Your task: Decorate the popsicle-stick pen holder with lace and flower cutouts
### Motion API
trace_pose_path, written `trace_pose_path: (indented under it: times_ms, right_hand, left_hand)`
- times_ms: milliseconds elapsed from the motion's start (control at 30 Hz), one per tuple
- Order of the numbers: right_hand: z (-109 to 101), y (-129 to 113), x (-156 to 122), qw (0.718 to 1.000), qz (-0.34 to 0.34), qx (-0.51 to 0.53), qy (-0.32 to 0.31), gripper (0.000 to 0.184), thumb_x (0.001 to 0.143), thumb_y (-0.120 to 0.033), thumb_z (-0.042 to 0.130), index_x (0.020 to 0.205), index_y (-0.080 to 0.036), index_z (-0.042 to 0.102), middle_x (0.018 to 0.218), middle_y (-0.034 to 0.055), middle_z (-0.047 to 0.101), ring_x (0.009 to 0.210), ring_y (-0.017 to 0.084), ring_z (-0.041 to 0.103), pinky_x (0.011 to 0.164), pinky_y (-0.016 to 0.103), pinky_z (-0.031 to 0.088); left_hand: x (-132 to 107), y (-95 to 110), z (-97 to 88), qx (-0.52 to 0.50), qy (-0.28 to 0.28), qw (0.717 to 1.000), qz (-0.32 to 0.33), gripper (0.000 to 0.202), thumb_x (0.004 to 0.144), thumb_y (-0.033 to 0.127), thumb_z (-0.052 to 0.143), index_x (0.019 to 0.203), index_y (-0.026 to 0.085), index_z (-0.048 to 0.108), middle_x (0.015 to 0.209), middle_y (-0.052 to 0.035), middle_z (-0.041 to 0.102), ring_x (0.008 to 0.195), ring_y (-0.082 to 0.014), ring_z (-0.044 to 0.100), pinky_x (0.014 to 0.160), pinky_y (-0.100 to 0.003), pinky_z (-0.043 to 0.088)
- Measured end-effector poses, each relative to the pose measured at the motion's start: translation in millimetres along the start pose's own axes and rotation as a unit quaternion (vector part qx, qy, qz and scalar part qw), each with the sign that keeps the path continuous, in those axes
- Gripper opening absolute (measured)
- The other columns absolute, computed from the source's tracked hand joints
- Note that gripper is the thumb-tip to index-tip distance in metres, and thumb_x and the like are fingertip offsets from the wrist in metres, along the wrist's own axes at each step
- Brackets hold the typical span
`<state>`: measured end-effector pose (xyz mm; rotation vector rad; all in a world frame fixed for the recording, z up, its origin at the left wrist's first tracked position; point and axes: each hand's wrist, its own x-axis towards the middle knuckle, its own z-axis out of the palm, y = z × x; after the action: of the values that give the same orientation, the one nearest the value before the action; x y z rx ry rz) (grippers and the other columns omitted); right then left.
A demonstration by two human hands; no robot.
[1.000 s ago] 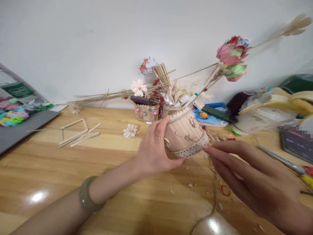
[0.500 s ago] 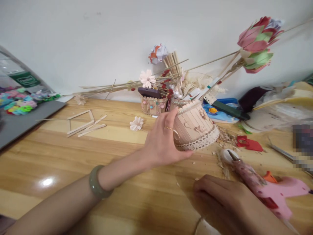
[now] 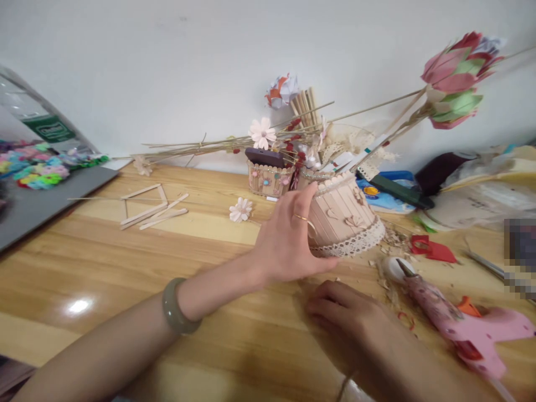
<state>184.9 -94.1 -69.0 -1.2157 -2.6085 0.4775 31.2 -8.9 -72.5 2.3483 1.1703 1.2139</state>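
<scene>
Lace-trimmed pot (image 3: 341,216), gripped tilted in the left hand (image 3: 285,241), is toward the middle of the desk (image 3: 218,279); the right hand (image 3: 347,314), a second ago at its lace (image 3: 357,244), is now lower, fingers curled, contents unclear. Beside it lies a glue gun (image 3: 454,326); by the back edge, a decorated box (image 3: 271,181).

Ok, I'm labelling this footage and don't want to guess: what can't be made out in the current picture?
All in the head view:
Right hand: its own back hides the fingertips, so whether it holds anything is unclear.
Craft-stick pot: the left hand covers part of its left side.
Cord: cut off by the bottom edge.
Green label: its writing is too small and blurred to read.
</scene>
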Motion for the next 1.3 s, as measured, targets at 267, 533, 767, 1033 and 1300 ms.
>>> trace_pose_path:
  times_ms: [267,533,767,1033,1300]
  right_hand:
    - [-4,-9,5,0.996,0.057,0.054,-0.035,0.022,0.079,-0.003,0.038,0.076,-0.02,0.051,0.081,0.0031,0.058,0.066,0.013,0.054,0.055,0.022,0.046]
    - [-36,-1,-9,0.991,0.06,0.087,0.087,0.014,0.081,-0.013,0.047,0.073,-0.023,0.053,0.067,-0.0049,0.061,0.059,0.01,0.059,0.053,0.018,0.048]
    - [-71,22,-6,0.962,0.064,0.075,0.255,0.007,0.084,-0.03,0.054,0.081,-0.025,0.058,0.063,-0.0027,0.063,0.054,0.012,0.06,0.042,0.018,0.045]
    - [-75,36,9,0.958,-0.027,-0.061,0.278,0.011,0.086,-0.017,0.05,0.083,-0.026,0.056,0.08,-0.0007,0.066,0.071,0.013,0.063,0.065,0.024,0.052]
    - [-61,28,-10,0.97,-0.067,-0.056,0.229,0.015,0.084,-0.01,0.049,0.089,-0.023,0.054,0.08,0.0007,0.063,0.07,0.011,0.061,0.059,0.019,0.05]
  left_hand:
    - [0,0,0.0,-0.002,-0.004,1.0,-0.003,0.098,0.057,0.041,0.073,0.133,0.019,0.015,0.124,-0.0173,0.04,0.115,-0.0336,0.041,0.089,-0.051,0.042]
    - [-1,-1,1.6,-0.004,-0.001,1.0,-0.006,0.1,0.057,0.042,0.073,0.134,0.021,0.013,0.126,-0.0172,0.039,0.117,-0.035,0.04,0.089,-0.052,0.042]
    - [-2,0,3.1,-0.007,0.006,1.0,-0.014,0.102,0.054,0.041,0.073,0.134,0.023,0.013,0.123,-0.0162,0.042,0.114,-0.0362,0.044,0.085,-0.054,0.043]
    - [-2,1,3.2,-0.003,0.011,1.0,-0.004,0.102,0.056,0.04,0.073,0.135,0.023,0.012,0.122,-0.0149,0.042,0.117,-0.0347,0.042,0.092,-0.053,0.039]
    - [-1,-3,4.7,-0.019,0.035,0.999,0.019,0.102,0.053,0.038,0.074,0.134,0.023,0.013,0.118,-0.0138,0.042,0.112,-0.0341,0.045,0.091,-0.053,0.04]
